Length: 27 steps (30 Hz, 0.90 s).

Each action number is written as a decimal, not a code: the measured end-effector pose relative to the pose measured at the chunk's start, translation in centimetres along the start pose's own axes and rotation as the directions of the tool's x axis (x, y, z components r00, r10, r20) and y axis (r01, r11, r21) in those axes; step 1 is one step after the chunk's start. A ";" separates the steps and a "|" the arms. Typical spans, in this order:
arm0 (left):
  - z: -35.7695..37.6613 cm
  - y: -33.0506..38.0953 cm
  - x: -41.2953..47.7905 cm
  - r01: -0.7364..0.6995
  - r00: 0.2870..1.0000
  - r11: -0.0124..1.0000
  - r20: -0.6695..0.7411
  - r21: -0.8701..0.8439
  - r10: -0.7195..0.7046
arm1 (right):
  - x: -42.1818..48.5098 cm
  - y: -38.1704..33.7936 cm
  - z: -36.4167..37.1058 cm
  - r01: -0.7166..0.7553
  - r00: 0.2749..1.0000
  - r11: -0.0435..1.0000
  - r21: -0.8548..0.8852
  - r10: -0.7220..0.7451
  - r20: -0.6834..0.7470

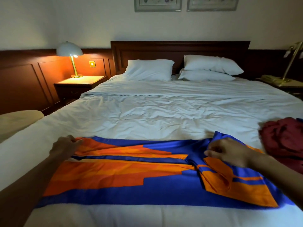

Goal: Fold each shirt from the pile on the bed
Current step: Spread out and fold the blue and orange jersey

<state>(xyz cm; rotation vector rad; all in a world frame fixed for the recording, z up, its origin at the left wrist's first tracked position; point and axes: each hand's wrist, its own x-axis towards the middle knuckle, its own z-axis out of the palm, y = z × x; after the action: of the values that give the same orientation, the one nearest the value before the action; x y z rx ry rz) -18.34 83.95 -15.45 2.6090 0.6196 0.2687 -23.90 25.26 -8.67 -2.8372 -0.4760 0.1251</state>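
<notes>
Blue-and-orange shirt (124, 182) lies spread across the near end of the bed (155, 115), left hand (65, 145) and right hand (227, 151) each pinching its far edge, dark red pile (285, 136) beside it.

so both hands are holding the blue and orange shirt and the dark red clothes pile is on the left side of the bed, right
Not the left: the head view shows the dark red clothes pile on the right side of the bed. The rest stands: the left hand and right hand both hold the blue and orange shirt.
</notes>
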 end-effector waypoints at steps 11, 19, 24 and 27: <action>2.8 -0.4 4.7 0.116 0.991 0.990 0.081 -0.079 -0.110 | 10.8 -9.1 10.7 0.256 0.962 0.925 -0.281 -0.273 -0.022; 3.0 -0.6 7.0 0.021 0.999 1.000 -0.038 -0.017 -0.021 | 10.2 -6.9 8.2 0.399 0.914 0.917 0.025 -0.400 0.070; 2.3 -1.1 8.2 0.090 0.987 0.991 0.140 -0.095 -0.077 | 9.5 -6.6 7.9 0.417 0.880 0.901 0.124 -0.434 0.193; 0.5 -1.0 8.2 0.184 0.934 0.962 0.341 -0.200 -0.108 | 9.7 -6.3 8.2 0.390 0.909 0.917 0.083 -0.398 0.126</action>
<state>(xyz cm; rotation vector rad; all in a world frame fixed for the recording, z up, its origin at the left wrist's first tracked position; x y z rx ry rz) -11.40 88.40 -15.67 2.2993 0.6206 -0.1342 -17.72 36.24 -15.23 -2.6231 -1.0481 0.2558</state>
